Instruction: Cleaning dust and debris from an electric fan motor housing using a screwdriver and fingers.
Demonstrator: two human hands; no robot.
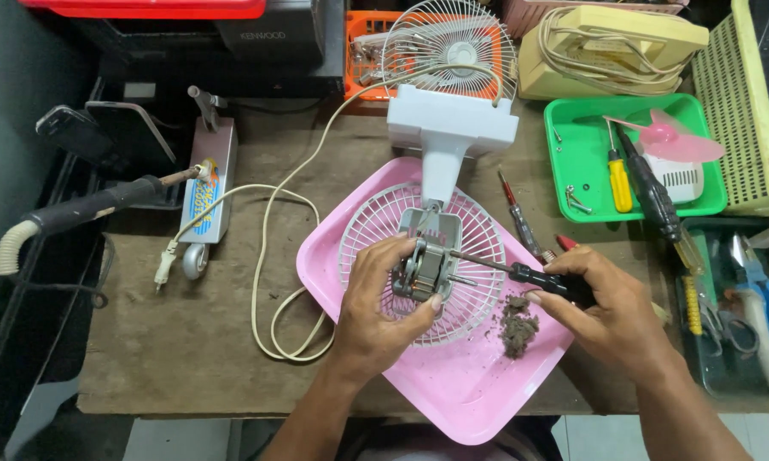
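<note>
Left hand [378, 309]: closed around fan motor [425, 270], steadying it over white grille [478, 230] on pink tray [453, 376]. Right hand [605, 303]: gripping black-handled screwdriver [521, 273], tip at motor. Dust clump [517, 324]: on tray, so contained.

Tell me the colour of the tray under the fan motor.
Pink tray; the head view shows it beneath the white fan grille.

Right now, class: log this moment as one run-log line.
left hand: grips fan motor | right hand: holds screwdriver, tip at motor | below: pink tray, dust clump
</note>
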